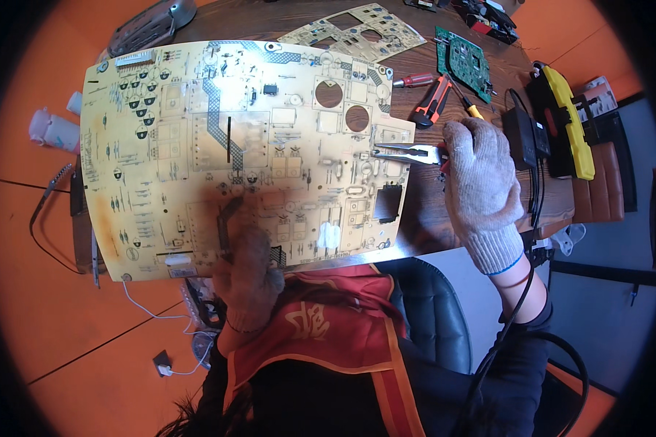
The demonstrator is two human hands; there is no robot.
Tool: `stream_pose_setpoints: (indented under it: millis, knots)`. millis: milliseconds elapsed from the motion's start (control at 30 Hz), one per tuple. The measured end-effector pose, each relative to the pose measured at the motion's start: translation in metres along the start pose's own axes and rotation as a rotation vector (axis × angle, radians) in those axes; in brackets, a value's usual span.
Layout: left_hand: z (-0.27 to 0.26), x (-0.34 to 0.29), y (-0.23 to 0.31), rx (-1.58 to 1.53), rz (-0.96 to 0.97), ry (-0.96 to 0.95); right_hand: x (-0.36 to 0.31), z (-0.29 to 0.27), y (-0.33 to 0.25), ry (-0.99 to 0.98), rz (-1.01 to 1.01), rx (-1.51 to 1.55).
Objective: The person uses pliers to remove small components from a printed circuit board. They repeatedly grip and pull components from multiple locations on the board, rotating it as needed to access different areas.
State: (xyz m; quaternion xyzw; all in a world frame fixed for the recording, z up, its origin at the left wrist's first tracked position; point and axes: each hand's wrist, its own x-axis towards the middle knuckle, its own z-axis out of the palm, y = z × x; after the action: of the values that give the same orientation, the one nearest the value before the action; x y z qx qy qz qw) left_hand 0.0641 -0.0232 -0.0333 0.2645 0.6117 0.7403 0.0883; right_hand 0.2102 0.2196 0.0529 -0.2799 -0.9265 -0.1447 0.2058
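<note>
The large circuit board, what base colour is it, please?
Pale yellow; the large board shows best in the head view.

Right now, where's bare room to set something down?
The table shows bare wood between the right edge of the large board and the gloved right hand, below the pliers, and at the back between the grey device and the smaller tan board. The upper right is crowded: red screwdriver, orange-black tool, green board, black adapter.
</note>
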Motion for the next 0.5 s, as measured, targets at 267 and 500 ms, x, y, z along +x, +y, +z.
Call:
stream_pose_setpoints:
  millis: [267,500]
  knots:
    - [0.015,-0.005,-0.013,-0.266,-0.037,0.121,0.0,0.01,-0.006,-0.001,-0.039,-0.148]
    - [0.029,0.0,0.022,-0.184,0.023,-0.031,0.008,0.018,-0.012,0.149,-0.159,-0.291]
